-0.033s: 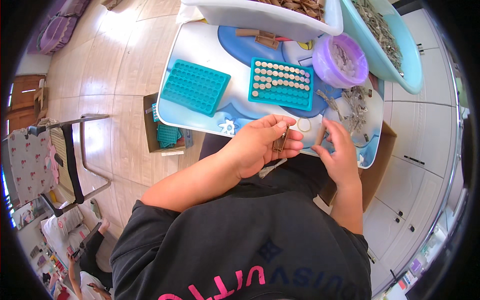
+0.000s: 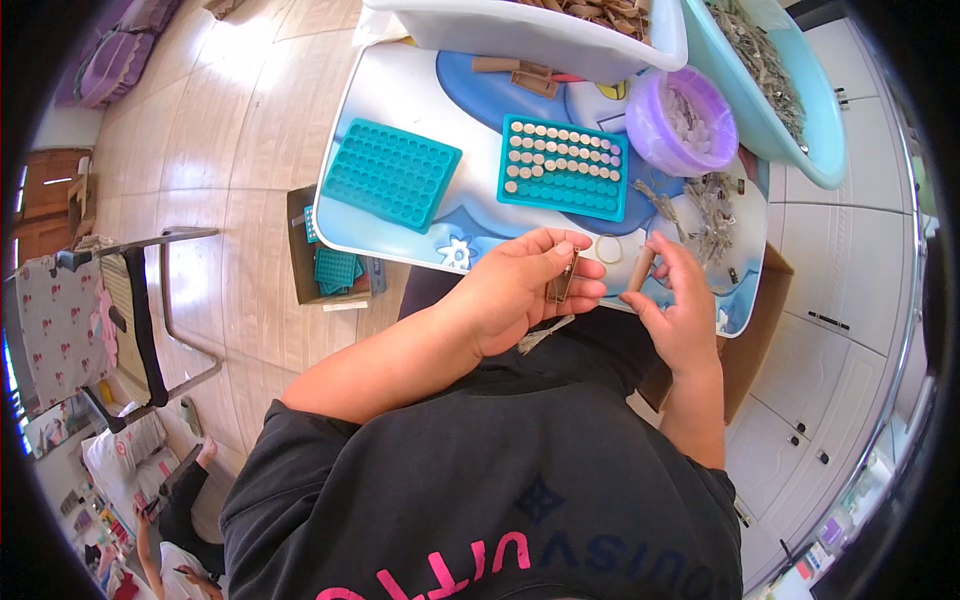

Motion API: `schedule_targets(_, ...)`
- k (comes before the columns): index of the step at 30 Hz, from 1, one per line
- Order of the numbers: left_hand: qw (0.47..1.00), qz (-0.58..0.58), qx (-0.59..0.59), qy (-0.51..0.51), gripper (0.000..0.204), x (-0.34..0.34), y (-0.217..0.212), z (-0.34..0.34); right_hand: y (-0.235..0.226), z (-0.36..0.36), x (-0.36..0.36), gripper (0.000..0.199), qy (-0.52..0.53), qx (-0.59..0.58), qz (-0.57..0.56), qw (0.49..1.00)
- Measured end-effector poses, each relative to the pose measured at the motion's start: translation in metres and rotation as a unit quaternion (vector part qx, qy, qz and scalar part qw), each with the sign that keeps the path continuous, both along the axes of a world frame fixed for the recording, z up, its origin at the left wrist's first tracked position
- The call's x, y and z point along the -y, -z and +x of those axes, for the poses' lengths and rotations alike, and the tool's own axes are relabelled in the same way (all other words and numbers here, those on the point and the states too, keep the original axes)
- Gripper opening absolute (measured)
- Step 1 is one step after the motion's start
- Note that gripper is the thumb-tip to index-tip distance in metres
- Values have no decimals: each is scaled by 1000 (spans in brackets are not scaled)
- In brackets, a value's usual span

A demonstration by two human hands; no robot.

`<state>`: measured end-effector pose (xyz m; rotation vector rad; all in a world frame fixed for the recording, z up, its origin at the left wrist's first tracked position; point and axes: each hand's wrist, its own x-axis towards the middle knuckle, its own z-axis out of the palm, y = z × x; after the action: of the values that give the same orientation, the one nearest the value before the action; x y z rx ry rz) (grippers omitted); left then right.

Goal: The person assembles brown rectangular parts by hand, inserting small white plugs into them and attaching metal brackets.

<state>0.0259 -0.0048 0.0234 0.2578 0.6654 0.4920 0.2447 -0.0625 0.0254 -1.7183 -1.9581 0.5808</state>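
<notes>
My left hand (image 2: 540, 285) is closed, palm up. Its thumb pinches a small brown open-framed case (image 2: 563, 284) with something metallic inside. To the right, my right hand (image 2: 677, 290) grips a smooth brown plastic piece (image 2: 641, 269) between thumb and fingers, apart from the case. A thin pale ring (image 2: 608, 249) lies on the table between my hands. Beyond them sits a teal tray (image 2: 560, 205) with several rows of round, pale discs in its upper pockets. Another teal tray (image 2: 392, 175), its pockets bare, lies to its left.
A purple tub (image 2: 730, 120) of translucent pieces stands at the table's right, beside loose metal strips (image 2: 712, 225). Behind are a white bin (image 2: 530, 35) of brown pieces and a light-blue basin (image 2: 825, 130) of metal parts. A box (image 2: 303, 270) with teal trays stands on the floor.
My right fingertips have shifted slightly on the brown plastic piece, so more of it shows. My left hand keeps the same grip on the case.
</notes>
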Motion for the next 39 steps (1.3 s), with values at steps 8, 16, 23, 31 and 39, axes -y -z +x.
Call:
schedule_targets(8,999,2,54,0,38,5,9,2,-13,-48,-10,81,-93,-104,121,983)
schedule_targets(16,999,21,25,-10,43,7,8,4,-8,-57,-12,84,-98,-67,128,985)
schedule_targets(23,1000,26,9,-12,43,8,7,4,-8,-57,-13,85,-92,-75,143,983)
schedule_targets(31,999,28,19,-10,40,9,6,7,-9,-57,-13,84,-92,-78,141,983)
schedule_targets(39,990,131,-50,16,41,11,-3,11,-5,-57,-10,81,-82,-55,164,982)
